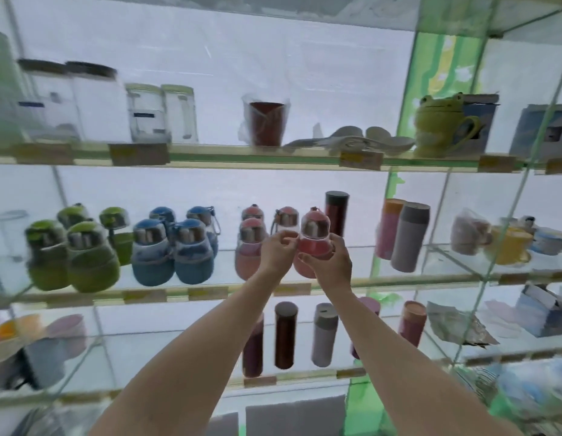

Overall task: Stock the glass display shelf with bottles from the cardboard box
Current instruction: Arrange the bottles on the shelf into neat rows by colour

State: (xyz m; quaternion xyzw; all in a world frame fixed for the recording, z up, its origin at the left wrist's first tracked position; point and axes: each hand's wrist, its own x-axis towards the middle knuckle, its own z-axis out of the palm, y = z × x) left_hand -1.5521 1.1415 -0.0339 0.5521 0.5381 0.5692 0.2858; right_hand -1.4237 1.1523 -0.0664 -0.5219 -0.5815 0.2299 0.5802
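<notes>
Now | both hands (304,256) grip pink bottle (315,239) | above shelf edge (210,292)

A pink bottle (314,239) with a silver collar under a clear dome is seen on the middle shelf, matched by three more pink bottles (252,247), while blue bottles (174,247) and green bottles (73,253) are lined up further along. Above, a green frog mug (438,124) and a dark red cup (267,122) are shown, and pale yellow edging (210,158) is carried by the shelf fronts.
</notes>
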